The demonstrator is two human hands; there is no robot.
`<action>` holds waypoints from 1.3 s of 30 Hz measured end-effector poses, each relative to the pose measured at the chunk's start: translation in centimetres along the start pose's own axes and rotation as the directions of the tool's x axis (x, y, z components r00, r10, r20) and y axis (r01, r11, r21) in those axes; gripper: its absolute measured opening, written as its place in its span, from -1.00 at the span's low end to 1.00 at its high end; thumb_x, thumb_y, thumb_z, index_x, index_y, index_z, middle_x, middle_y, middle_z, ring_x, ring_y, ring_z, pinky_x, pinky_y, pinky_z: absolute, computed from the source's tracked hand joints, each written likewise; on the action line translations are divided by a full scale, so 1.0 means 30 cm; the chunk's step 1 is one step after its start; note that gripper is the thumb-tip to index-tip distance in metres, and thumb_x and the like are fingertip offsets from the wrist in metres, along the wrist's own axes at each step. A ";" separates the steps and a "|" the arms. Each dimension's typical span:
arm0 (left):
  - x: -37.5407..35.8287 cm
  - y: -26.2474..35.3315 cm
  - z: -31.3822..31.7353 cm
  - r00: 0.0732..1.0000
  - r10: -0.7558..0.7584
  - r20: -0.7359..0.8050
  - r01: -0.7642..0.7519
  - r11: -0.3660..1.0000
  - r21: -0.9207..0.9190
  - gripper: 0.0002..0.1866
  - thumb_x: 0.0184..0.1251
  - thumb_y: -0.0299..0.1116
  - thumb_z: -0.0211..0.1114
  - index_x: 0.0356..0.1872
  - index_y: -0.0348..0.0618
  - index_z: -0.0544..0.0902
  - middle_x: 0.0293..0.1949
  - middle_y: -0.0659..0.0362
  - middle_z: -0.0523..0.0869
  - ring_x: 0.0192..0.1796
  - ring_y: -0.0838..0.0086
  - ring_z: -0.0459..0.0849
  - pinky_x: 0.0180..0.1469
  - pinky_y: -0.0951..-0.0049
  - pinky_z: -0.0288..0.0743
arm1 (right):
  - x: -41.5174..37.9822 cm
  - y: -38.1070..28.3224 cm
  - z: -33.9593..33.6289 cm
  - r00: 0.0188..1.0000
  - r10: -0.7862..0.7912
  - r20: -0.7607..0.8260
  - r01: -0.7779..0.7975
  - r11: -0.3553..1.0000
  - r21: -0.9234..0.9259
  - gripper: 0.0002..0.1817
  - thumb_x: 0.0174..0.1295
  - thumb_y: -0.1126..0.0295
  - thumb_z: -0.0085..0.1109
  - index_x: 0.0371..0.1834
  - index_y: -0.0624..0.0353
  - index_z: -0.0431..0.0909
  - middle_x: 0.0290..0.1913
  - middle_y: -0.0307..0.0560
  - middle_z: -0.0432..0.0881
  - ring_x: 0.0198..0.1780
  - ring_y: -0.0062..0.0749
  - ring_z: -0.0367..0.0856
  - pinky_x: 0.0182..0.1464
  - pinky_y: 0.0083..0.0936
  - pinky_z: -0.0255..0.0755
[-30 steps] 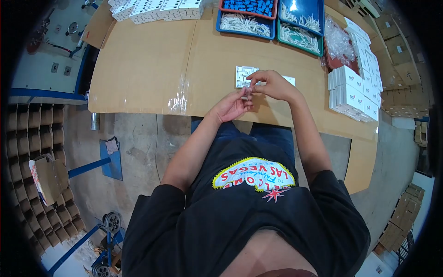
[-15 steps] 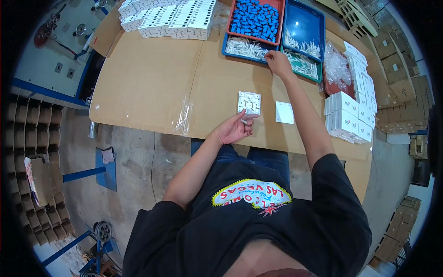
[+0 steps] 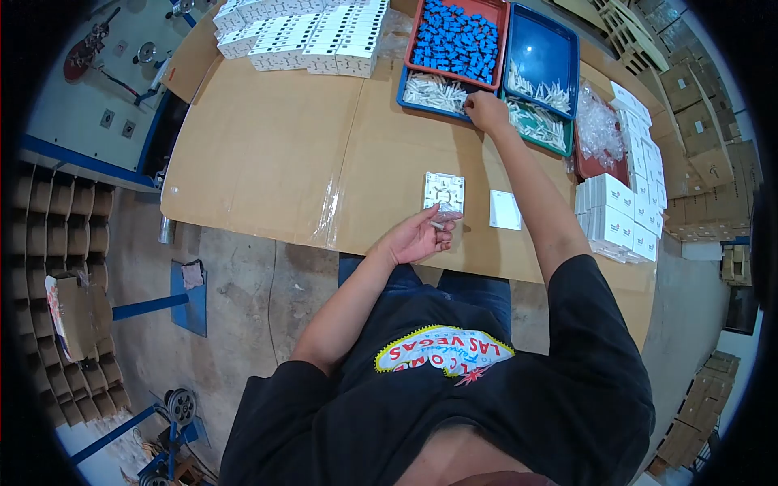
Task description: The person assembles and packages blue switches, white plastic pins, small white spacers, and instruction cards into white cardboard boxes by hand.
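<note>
A white square moulded plastic frame (image 3: 444, 191) lies on the cardboard-covered table in front of me. My left hand (image 3: 420, 236) is at its near edge, fingers curled around a small clear plastic packet (image 3: 446, 216) and what looks like a small white piece. A flat white square plate (image 3: 505, 211) lies to the right of the frame. My right hand (image 3: 486, 112) reaches to the right end of a blue tray (image 3: 416, 104) of small white plastic pieces (image 3: 438, 91). Its fingers are pinched together at the pieces; whatever is between them is too small to make out.
A red tray (image 3: 506, 49) of blue parts overlaps the blue tray. Another blue tray (image 3: 541, 40) and a green tray (image 3: 559, 149) hold white pieces. White boxes (image 3: 612, 215) are stacked at right, beside bagged clear plastic (image 3: 598, 130). Rows of white boxes (image 3: 320, 40) stand far left.
The view has shifted slightly, so the table appears a little lower and farther right. My right hand stays at the blue tray's end, and my left hand stays by the frame.
</note>
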State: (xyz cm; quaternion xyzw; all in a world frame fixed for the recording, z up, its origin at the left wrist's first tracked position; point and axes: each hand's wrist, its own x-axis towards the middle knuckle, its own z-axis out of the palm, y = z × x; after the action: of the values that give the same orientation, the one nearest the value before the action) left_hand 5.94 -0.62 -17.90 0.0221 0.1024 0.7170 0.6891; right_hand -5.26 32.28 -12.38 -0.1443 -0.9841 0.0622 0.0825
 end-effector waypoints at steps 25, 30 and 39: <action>-0.012 -0.023 -0.026 0.994 0.107 -0.022 -0.105 0.993 0.045 -0.51 0.66 0.00 0.11 0.32 -0.16 0.55 0.11 0.13 0.74 0.08 0.36 0.71 0.28 0.19 0.53 | -0.826 -0.325 -0.241 0.986 0.117 0.115 -0.153 0.405 0.901 -0.86 0.35 0.44 0.37 -0.11 0.22 0.77 -0.35 -0.31 0.72 -0.39 -0.77 0.45 -0.32 -0.68 0.35; -0.015 -0.028 -0.021 0.990 0.129 -0.056 -0.123 0.988 0.097 -0.54 0.64 -0.01 0.15 0.26 -0.17 0.58 0.05 0.14 0.76 0.07 0.38 0.72 0.24 0.24 0.59 | -0.809 -0.349 -0.288 0.983 0.034 0.180 -0.160 0.642 0.750 -0.82 0.26 0.45 0.38 -0.10 0.22 0.76 -0.34 -0.16 0.75 -0.39 -0.61 0.53 -0.28 -0.58 0.44; -0.012 -0.034 -0.020 0.986 0.146 -0.080 -0.136 0.984 0.113 -0.59 0.64 -0.04 0.18 0.19 -0.16 0.62 0.03 0.12 0.76 0.01 0.43 0.72 0.14 0.33 0.65 | -0.780 -0.374 -0.316 0.956 -0.085 0.281 -0.139 0.711 0.689 -0.83 0.24 0.47 0.34 -0.13 0.25 0.74 -0.30 -0.10 0.74 -0.34 -0.46 0.57 -0.24 -0.47 0.45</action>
State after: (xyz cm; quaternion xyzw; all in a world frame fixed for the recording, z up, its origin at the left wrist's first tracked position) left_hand 6.86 -1.02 -18.62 0.0345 0.1693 0.7578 0.6292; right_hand 15.48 15.67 -4.84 -0.1059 -0.8851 0.4529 -0.0162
